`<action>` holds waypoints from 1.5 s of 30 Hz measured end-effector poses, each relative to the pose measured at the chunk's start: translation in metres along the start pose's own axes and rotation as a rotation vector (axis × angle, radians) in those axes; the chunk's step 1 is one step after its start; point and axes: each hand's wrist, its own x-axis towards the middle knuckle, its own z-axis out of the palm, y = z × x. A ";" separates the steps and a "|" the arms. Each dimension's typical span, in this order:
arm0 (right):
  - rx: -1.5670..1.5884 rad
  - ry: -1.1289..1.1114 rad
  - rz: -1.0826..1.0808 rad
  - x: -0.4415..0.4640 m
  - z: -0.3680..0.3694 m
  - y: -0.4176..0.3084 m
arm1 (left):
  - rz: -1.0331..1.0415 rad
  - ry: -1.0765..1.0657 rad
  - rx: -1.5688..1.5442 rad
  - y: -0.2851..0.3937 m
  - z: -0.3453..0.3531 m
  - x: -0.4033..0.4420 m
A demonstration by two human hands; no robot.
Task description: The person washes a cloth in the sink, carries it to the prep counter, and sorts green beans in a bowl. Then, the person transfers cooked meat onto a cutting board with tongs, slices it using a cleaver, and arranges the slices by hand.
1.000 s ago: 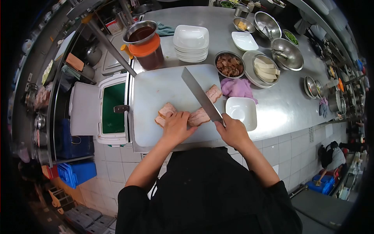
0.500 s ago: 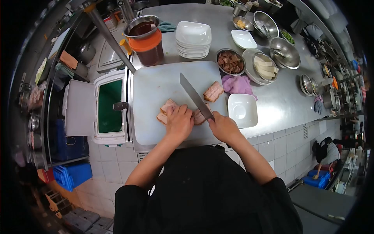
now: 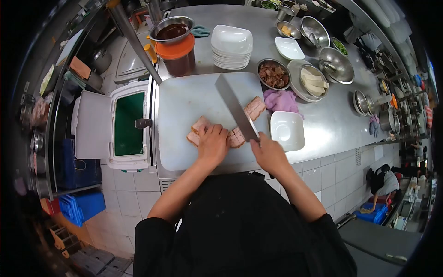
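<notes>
On the white cutting board (image 3: pixel 184 99) my left hand (image 3: pixel 213 144) presses down with curled fingers on a block of cooked pork belly (image 3: pixel 200 123). Part of the meat is hidden beneath that hand. To its right, cut pork (image 3: pixel 236 138) shows between the fingertips and the blade. My right hand (image 3: pixel 271 156) is closed around the handle of a large kitchen knife (image 3: pixel 234 105), whose blade slants up and left over the board. Another chunk of pork (image 3: pixel 255 108) lies beyond the blade, near the board's right side.
A white square bowl (image 3: pixel 287 131) and a purple cloth (image 3: pixel 281 100) sit right of the board. Behind are stacked white dishes (image 3: pixel 232 44), a bowl of meat pieces (image 3: pixel 274 75) and an orange-lidded container (image 3: pixel 175 53). An open bin (image 3: pixel 130 124) stands left.
The knife has shifted slightly right, away from my left hand, and cut lines now show in the pork there. My left hand stays in place on the meat.
</notes>
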 end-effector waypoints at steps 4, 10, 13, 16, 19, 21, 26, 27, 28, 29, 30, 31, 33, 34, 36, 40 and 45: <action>-0.001 0.149 -0.030 0.002 -0.019 -0.005 | -0.018 -0.019 0.005 0.002 -0.001 0.000; -0.141 -0.080 0.062 0.019 0.015 0.030 | -0.114 0.061 -0.029 -0.009 -0.026 0.003; -0.108 -0.076 0.064 0.018 0.008 0.032 | -0.284 0.130 0.082 -0.031 -0.045 0.003; -0.088 -0.088 0.089 0.016 0.008 0.032 | -0.380 0.014 0.240 -0.053 -0.040 -0.011; -0.046 -0.051 0.059 0.014 0.011 0.038 | -0.394 -0.035 0.192 -0.050 -0.035 -0.008; -0.039 -0.054 0.067 0.013 0.011 0.041 | -0.441 -0.031 0.070 -0.046 -0.036 -0.001; -0.016 -0.069 0.075 0.016 0.010 0.046 | -0.519 -0.010 -0.185 -0.032 -0.037 0.019; -0.005 -0.088 0.089 0.017 0.009 0.047 | -0.548 -0.025 -0.269 -0.027 -0.042 0.026; 0.000 -0.083 0.090 0.017 0.008 0.047 | -0.575 -0.041 -0.355 -0.024 -0.044 0.032; 0.022 -0.096 0.108 0.017 0.007 0.047 | -0.569 -0.042 -0.353 -0.023 -0.043 0.037; 0.044 -0.110 0.125 0.017 0.006 0.048 | -0.427 0.040 -0.201 -0.022 -0.043 0.042; 0.047 -0.106 0.127 0.017 0.005 0.049 | -0.284 0.122 -0.049 -0.021 -0.042 0.047; 0.060 -0.114 0.130 0.017 0.005 0.051 | -0.234 0.170 0.000 -0.018 -0.040 0.058; 0.062 -0.111 0.131 0.017 0.006 0.052 | -0.188 0.220 0.048 -0.017 -0.039 0.063; 0.076 -0.105 0.132 0.017 0.007 0.054 | -0.151 0.217 0.071 -0.018 -0.034 0.071; 0.094 -0.099 0.146 0.018 0.006 0.055 | -0.176 0.143 -0.088 -0.017 -0.028 0.073; 0.236 -0.154 0.233 0.014 -0.004 0.050 | -0.218 0.108 -0.067 -0.066 0.000 0.076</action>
